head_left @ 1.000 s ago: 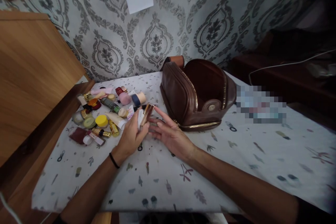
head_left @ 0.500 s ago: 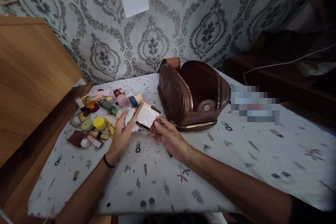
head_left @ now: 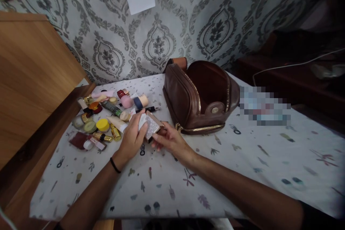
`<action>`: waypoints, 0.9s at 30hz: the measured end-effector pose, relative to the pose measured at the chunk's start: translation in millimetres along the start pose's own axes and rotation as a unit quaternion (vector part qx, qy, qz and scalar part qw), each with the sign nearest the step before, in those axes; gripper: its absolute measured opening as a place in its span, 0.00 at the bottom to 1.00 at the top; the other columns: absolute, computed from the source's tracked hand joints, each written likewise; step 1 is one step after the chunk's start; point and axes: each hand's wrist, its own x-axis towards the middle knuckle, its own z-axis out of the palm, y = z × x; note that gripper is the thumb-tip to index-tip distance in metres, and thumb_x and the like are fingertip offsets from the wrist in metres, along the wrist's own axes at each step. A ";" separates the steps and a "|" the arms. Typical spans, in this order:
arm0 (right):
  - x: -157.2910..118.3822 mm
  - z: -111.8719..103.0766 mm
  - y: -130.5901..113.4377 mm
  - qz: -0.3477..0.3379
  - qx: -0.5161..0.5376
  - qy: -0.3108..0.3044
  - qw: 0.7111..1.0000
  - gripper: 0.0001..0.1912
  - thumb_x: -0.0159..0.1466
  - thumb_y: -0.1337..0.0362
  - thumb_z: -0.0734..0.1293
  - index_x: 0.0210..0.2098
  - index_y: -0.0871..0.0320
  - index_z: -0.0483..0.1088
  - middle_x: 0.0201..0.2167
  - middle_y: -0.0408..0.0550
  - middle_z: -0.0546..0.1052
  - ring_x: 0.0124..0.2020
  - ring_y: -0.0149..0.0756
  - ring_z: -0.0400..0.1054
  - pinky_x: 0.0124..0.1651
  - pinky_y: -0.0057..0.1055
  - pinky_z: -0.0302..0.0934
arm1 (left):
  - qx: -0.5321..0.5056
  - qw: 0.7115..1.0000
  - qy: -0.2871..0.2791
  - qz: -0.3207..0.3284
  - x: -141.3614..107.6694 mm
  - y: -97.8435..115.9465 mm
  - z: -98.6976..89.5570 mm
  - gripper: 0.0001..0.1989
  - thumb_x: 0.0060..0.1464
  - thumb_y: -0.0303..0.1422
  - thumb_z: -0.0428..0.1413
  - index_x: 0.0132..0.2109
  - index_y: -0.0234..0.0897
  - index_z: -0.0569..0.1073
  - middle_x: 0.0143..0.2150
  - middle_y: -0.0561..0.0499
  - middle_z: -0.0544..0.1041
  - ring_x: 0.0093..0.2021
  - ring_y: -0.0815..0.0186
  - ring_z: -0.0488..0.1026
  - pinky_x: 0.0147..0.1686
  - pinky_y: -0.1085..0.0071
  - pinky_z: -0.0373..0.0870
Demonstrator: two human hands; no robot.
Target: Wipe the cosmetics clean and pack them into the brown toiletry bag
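A square glittery silver makeup case (head_left: 153, 126) with gold-toned edges is held tilted between my hands, above the cloth-covered table. My left hand (head_left: 134, 133), with a black band at the wrist, presses a white wipe (head_left: 142, 120) against the case's left part. My right hand (head_left: 172, 139) grips the case's right edge between thumb and fingers; some of these fingers are hidden behind it. Just beyond the case lies a black tube (head_left: 148, 109). Past my right hand stands a brown leather bag (head_left: 180, 97), its zipped top open.
Several cosmetics lie in a cluster to the left, among them a yellow jar (head_left: 102, 125), a pink makeup sponge (head_left: 126, 101) and a cream tube (head_left: 117, 124). A wooden panel (head_left: 40, 79) borders the left side. A blurred-out item (head_left: 265, 106) lies right of the bag.
The wipe has moved from beside the case onto its glittery face. The case has tilted and shifted slightly down, and the black tube behind it now shows.
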 end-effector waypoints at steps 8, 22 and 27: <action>-5.1 4.4 -2.4 0.049 0.043 -0.035 0.997 0.11 0.56 0.66 0.73 0.38 0.58 0.71 0.30 0.45 0.80 0.32 0.34 0.76 0.34 0.28 0.67 | 0.083 0.991 -0.072 0.071 -2.5 3.0 -3.2 0.23 0.69 0.39 0.44 0.65 0.36 0.65 0.68 0.38 0.66 0.69 0.53 0.61 0.66 0.48 0.58; 6.6 -2.9 -7.1 0.126 0.221 0.095 0.963 0.12 0.59 0.56 0.75 0.37 0.58 0.76 0.28 0.43 0.79 0.29 0.30 0.72 0.34 0.26 0.68 | 0.099 0.978 -0.097 0.155 -6.1 5.8 1.8 0.23 0.68 0.36 0.46 0.67 0.36 0.62 0.64 0.38 0.71 0.66 0.55 0.66 0.67 0.48 0.57; 3.7 -1.0 -4.1 0.102 0.192 0.098 0.971 0.14 0.54 0.56 0.78 0.34 0.57 0.75 0.27 0.42 0.78 0.28 0.29 0.71 0.32 0.25 0.66 | 0.079 0.982 -0.099 0.140 -6.4 3.1 2.3 0.27 0.67 0.38 0.49 0.69 0.37 0.57 0.66 0.38 0.69 0.65 0.54 0.67 0.67 0.50 0.59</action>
